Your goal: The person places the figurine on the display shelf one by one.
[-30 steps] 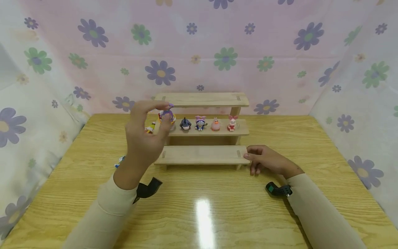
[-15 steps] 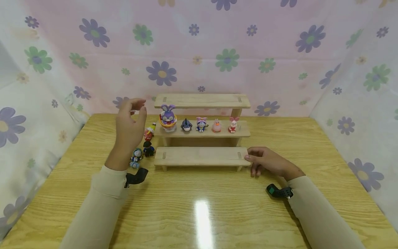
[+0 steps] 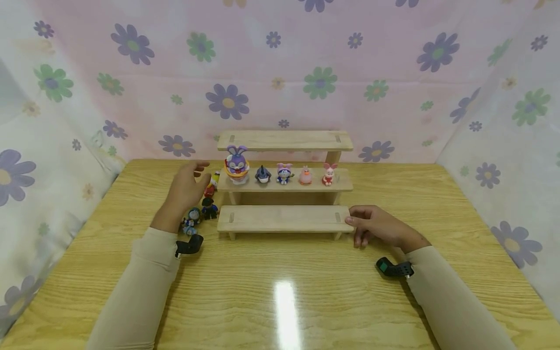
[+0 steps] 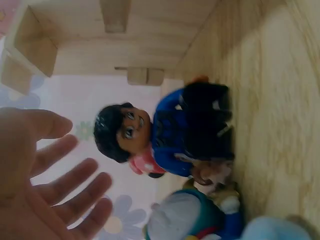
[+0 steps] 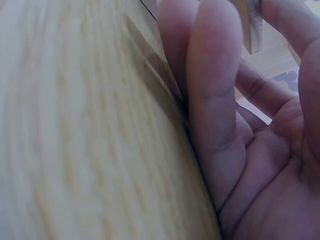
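My left hand (image 3: 185, 187) is at the shelf's left end, fingers spread with nothing between them, right beside a red and yellow figurine (image 3: 211, 185). A dark-haired figurine in blue and black (image 4: 170, 125) stands near those fingers in the left wrist view. Close by are a teal-hooded figurine (image 3: 193, 215) and a light blue one (image 3: 190, 231). My right hand (image 3: 378, 226) holds the right end of the wooden display shelf's (image 3: 284, 217) lowest step, thumb at the board's edge. In the right wrist view its lower fingers (image 5: 215, 75) lie along the tabletop.
On the middle step stand a purple rabbit figurine (image 3: 237, 164), a grey-blue donkey figurine (image 3: 263, 175), a purple-hatted figurine (image 3: 284, 174), a pink bird figurine (image 3: 305, 176) and a pink piglet figurine (image 3: 328, 175). A flowered cloth (image 3: 271, 58) rises behind the table (image 3: 245, 291).
My left hand has let go of the purple rabbit figurine, leaving it on the middle step, then moved left and down toward the red and yellow figurine. The right hand has stayed put.
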